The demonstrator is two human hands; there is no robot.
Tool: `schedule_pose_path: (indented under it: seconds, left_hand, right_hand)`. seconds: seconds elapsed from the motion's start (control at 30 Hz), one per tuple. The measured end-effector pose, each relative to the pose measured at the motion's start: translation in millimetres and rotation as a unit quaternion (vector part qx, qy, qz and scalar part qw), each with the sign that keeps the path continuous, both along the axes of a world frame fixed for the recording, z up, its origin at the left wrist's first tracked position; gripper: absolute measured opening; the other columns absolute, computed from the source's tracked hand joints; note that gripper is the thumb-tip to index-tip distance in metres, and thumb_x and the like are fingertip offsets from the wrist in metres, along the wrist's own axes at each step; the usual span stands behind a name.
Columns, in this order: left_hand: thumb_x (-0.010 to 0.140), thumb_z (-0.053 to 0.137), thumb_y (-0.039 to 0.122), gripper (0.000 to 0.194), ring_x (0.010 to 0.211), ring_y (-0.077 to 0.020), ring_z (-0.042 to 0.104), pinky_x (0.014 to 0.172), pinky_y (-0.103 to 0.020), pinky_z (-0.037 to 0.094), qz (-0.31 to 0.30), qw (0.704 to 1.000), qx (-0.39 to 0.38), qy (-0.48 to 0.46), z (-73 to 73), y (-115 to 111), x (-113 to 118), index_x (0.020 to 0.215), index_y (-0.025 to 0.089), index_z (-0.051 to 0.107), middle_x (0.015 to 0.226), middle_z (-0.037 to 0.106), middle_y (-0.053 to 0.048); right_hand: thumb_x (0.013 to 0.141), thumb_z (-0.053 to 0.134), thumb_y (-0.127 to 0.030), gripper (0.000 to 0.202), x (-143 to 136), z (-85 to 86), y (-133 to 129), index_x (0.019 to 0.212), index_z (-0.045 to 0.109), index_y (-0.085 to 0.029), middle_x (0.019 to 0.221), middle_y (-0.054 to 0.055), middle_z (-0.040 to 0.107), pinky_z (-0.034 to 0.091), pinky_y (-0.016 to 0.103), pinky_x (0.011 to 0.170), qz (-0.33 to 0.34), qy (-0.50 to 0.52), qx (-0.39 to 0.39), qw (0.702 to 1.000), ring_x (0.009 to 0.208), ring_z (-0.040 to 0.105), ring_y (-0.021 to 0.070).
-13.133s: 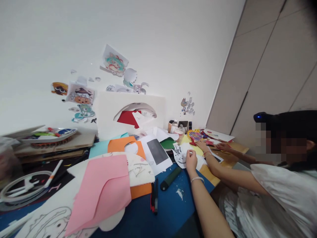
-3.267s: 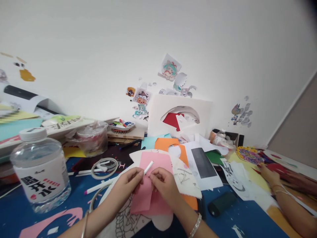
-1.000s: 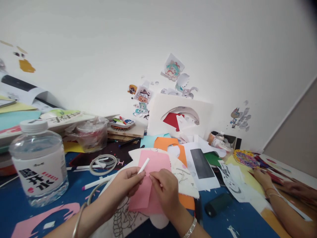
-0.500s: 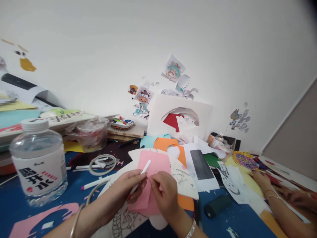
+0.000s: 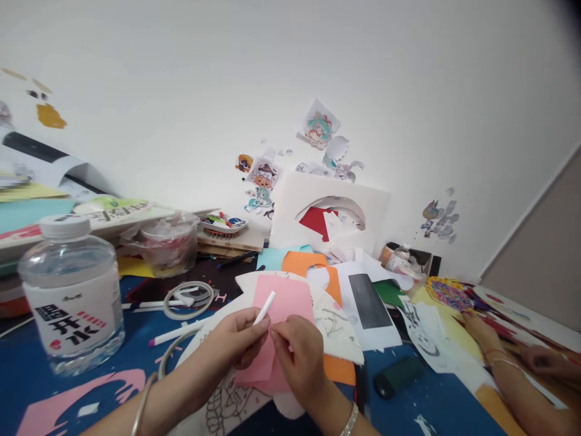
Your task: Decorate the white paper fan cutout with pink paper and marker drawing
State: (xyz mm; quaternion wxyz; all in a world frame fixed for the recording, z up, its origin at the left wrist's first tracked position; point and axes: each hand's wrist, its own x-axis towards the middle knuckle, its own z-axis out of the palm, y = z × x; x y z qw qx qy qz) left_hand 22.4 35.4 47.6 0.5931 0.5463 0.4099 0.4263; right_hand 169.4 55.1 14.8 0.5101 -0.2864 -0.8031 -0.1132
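Observation:
My left hand (image 5: 231, 345) is closed around a slim white marker (image 5: 265, 307), whose white end sticks up past the thumb. Its lower part is hidden by the fingers. Close beside it, my right hand (image 5: 300, 351) is pinched, thumb against fingers; whatever may be between them is too small to make out. Both hands are over a sheet of pink paper (image 5: 285, 293), which lies on a white cut-out board (image 5: 333, 324) with black line drawings. Orange paper (image 5: 341, 370) shows under the board's right side.
At left stand a large water bottle (image 5: 70, 297) and a bagged bowl (image 5: 167, 242). Tape rolls (image 5: 189, 301) and a purple-tipped marker (image 5: 172, 333) lie nearer. A dark green object (image 5: 399, 375) is at right, beside another person's hand (image 5: 481, 330). White foam board (image 5: 281, 212) leans on the wall.
My left hand has turned slightly, and the marker's red lower end, visible before, is now hidden. The right hand stays pinched in nearly the same place.

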Motion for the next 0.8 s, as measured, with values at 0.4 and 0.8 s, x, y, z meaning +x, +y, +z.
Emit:
schedule_pose_path:
  seconds: [0.4, 0.8]
  left_hand:
    - [0.066, 0.06, 0.052, 0.035, 0.042, -0.0066, 0.024, 0.042, -0.021, 0.015, 0.071, 0.996, 0.045, 0.011, 4.2, 1, -2, 0.07, 0.019, 0.052, 0.046, 0.034, 0.009]
    - [0.066, 0.062, 0.041, 0.021, 0.069, -0.0199, 0.057, 0.065, -0.027, 0.042, 0.126, 0.945, 0.256, 0.159, 8.8, 3, -8, 0.064, 0.021, 0.068, 0.068, 0.066, -0.004]
  right_hand:
    - [0.091, 0.037, -0.024, 0.028, 1, 1.6, 1, 0.071, 0.055, -0.018, 0.056, -0.001, 0.05, 0.031, 0.024, 0.05, -0.006, 0.021, -0.024, 0.999, 0.053, 0.045, 0.0117]
    - [0.091, 0.039, -0.025, 0.027, 0, 0.2, 2, 0.071, 0.056, -0.017, 0.056, 0.0, 0.05, 0.031, 0.024, 0.052, 0.009, 0.037, -0.034, 0.999, 0.053, 0.046, 0.0118]
